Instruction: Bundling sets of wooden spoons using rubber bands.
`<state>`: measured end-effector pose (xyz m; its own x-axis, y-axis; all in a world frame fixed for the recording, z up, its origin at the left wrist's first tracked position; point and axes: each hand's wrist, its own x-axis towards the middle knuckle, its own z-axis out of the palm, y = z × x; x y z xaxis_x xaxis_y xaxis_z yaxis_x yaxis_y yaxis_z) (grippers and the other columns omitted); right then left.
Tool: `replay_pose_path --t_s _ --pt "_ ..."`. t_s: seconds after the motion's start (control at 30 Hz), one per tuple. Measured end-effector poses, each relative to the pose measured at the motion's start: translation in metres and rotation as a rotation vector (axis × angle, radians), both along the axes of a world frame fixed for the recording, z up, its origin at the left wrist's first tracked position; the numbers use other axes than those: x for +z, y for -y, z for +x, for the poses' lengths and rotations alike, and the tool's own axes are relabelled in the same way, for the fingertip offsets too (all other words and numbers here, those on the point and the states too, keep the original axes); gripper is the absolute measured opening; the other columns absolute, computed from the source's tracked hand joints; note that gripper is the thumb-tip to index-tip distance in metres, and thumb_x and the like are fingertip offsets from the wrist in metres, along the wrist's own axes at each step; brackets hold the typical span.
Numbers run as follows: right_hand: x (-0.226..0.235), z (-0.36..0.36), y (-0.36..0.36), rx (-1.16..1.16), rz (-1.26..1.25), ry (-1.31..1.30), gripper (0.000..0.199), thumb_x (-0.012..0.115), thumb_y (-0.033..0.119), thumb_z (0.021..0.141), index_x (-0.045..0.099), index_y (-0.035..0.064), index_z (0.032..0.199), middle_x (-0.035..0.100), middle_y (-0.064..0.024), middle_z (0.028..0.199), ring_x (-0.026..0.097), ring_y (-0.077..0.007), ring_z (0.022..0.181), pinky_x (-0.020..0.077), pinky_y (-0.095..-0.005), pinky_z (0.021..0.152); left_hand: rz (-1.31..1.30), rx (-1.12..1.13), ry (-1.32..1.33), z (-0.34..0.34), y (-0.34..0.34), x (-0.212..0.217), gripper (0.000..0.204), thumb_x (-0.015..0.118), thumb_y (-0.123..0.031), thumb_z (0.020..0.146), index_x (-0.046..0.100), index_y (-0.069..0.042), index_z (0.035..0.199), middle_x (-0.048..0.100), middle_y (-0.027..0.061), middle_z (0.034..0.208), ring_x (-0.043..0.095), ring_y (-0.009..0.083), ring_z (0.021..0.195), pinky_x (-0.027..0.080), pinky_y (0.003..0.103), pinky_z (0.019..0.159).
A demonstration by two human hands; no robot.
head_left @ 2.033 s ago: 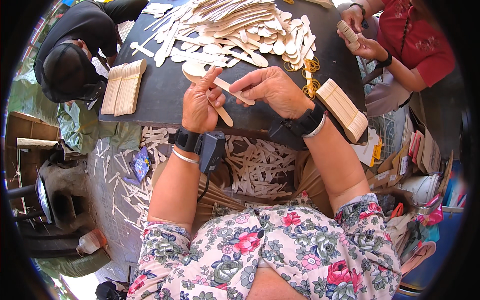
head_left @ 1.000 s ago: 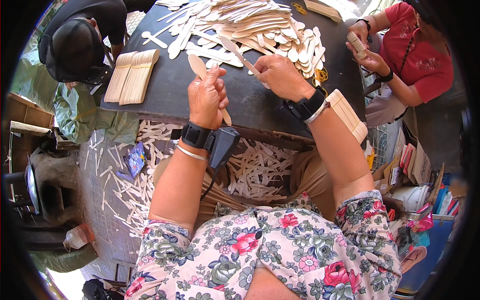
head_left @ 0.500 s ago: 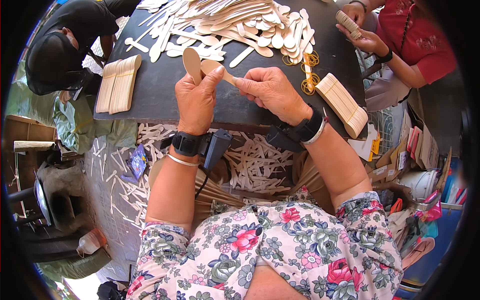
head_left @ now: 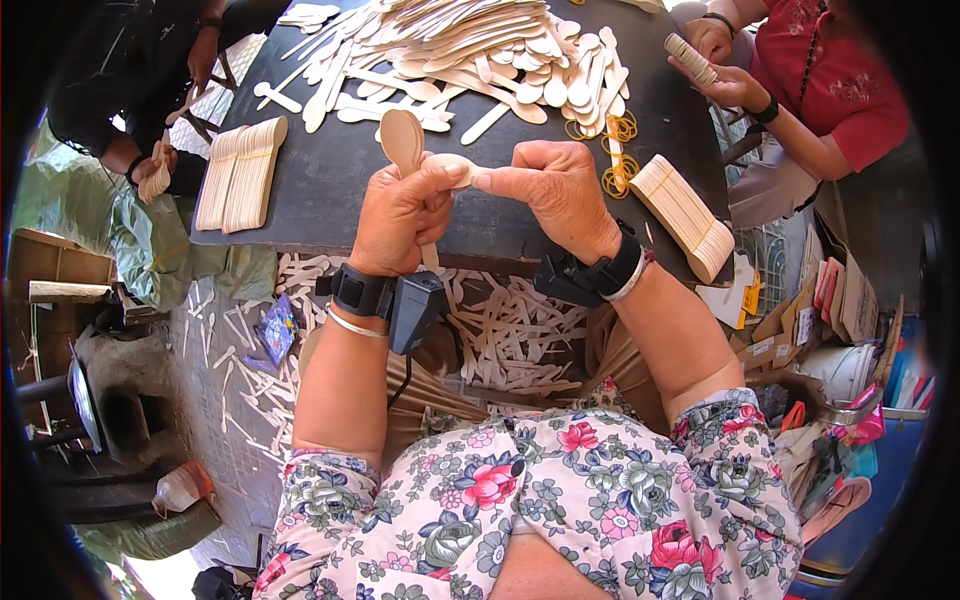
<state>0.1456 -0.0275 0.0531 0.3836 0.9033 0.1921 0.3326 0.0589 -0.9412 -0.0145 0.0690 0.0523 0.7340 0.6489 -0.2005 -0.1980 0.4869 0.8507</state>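
Note:
Above the near table edge, my left hand [head_left: 392, 220] is closed around a few wooden spoons [head_left: 402, 140], their bowls standing up past the thumb and a handle end showing below the fist. Another wooden spoon [head_left: 457, 170] lies between my two hands, its bowl at my left thumb. My right hand [head_left: 562, 195] pinches its other end, which the fingers mostly hide. Beyond my hands a big loose heap of wooden spoons [head_left: 460, 50] covers the far part of the dark table [head_left: 330, 190].
Banded spoon bundles stand at the table's left [head_left: 240, 175] and right [head_left: 683, 215]. Yellow rubber bands [head_left: 620, 175] lie by the right bundle. Loose spoons [head_left: 515, 335] litter the floor. A person in black at left and a person in red [head_left: 850, 90] at right hold spoons.
My right hand has shifted slightly right and turned, and the spoon between my hands now shows less handle. The spoons in my left hand stand closer together. The person in black has leaned back.

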Motion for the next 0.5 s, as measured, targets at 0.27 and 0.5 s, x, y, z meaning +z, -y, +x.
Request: replay_pose_path --t_s 0.27,0.5 --pt "0.003 -0.006 0.003 0.025 0.099 -0.124 0.042 0.073 0.012 0.070 0.036 0.0060 0.050 0.025 0.0058 0.052 0.026 -0.0023 0.053 0.0223 -0.0249 0.043 -0.022 -0.115 -0.001 -0.006 -0.003 0.001 0.010 0.066 -0.013 0.084 0.057 -0.009 0.080 0.040 -0.0073 0.059 0.028 0.0007 0.042 0.018 0.019 0.037" --pt "0.021 -0.004 0.013 0.104 0.001 0.070 0.041 0.072 0.015 0.069 0.038 0.0036 0.048 0.027 0.0033 0.049 0.027 -0.0042 0.050 0.0229 -0.0257 0.042 0.006 -0.187 -0.099 -0.009 -0.004 0.006 0.015 0.069 -0.018 0.084 0.062 -0.005 0.086 0.042 -0.0082 0.057 0.028 -0.0005 0.041 0.020 0.017 0.036"
